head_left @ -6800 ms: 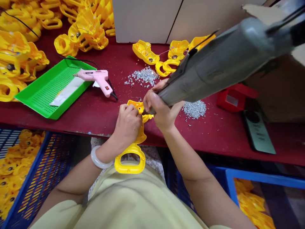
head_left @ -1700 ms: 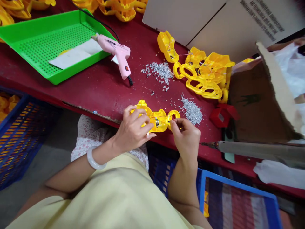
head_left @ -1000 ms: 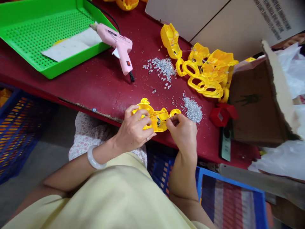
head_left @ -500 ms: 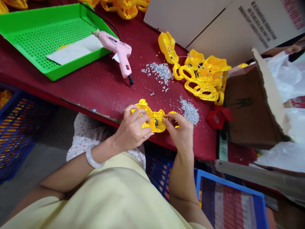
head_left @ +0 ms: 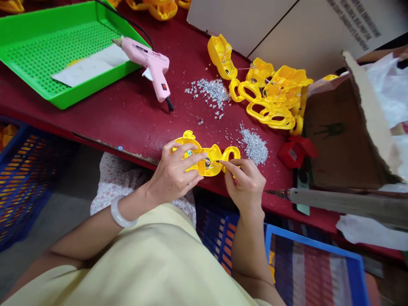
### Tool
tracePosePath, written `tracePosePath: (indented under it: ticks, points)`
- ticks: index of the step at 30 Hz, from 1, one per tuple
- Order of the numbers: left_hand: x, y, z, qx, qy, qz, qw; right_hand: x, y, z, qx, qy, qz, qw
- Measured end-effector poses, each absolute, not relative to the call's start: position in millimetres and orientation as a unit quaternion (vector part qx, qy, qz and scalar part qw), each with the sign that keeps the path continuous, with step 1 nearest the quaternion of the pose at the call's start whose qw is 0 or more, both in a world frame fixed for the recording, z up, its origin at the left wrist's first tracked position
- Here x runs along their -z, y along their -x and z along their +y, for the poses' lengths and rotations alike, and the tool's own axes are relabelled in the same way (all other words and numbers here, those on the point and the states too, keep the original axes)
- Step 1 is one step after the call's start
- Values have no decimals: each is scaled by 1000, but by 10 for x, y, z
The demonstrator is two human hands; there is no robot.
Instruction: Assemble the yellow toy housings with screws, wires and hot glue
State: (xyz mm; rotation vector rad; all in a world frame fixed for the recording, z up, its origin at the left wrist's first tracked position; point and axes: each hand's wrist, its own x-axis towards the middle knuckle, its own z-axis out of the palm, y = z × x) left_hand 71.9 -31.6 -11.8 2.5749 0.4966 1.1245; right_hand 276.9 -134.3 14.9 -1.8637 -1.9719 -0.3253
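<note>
A yellow plastic shell [head_left: 210,159] with a ring handle lies open side up at the near edge of the red table [head_left: 134,114]. My left hand [head_left: 174,176] grips its left part, fingers curled over it. My right hand [head_left: 245,182] pinches at the shell's middle beside a small round metal part, thumb and forefinger together; what they pinch is too small to make out. A grey powered screwdriver [head_left: 344,204] hangs to the right of my right hand, untouched.
Two heaps of small silver screws [head_left: 253,146] [head_left: 210,89] lie beyond the shell. A pink glue gun [head_left: 148,68] rests by a green tray [head_left: 60,51]. More yellow shells [head_left: 270,93], a red holder [head_left: 295,151], a cardboard box [head_left: 347,123] and blue crates [head_left: 22,170] surround the spot.
Earlier my right hand drove the grey screwdriver into a shell; it has since let the tool go. Both hands now work on a shell lying flat, and the view shifted slightly.
</note>
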Motion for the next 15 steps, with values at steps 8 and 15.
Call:
tracePosePath:
  ticks: [8,15]
  points:
    - [113,-719,-313,-375,-899,177,139,-88,-2692,-1376,140,687,-683,206]
    - [125,-721,-312,-373,-899,174,148,-15,-2618,-1365,115,721,-635,253]
